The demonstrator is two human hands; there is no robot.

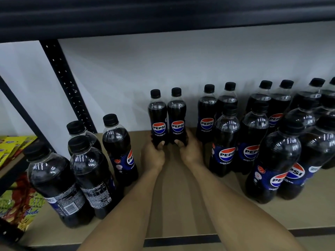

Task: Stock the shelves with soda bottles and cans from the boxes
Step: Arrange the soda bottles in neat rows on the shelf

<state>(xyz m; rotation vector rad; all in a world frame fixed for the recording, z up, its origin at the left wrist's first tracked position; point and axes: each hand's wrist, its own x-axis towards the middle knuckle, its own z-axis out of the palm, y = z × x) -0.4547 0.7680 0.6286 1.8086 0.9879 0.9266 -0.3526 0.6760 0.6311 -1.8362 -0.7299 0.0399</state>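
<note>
Landmark: held pair.

Left of pair: snack bags on the next rack, then four loose bottles, labels facing any way.

Left hand curls round the base of left bottle. Right hand does likewise on right bottle.

Pair upright, touching, labels forward, at back of shelf. Low grip probably helps seat them squarely.

Right of pair: faced rows. The pair likely extends them.
</note>
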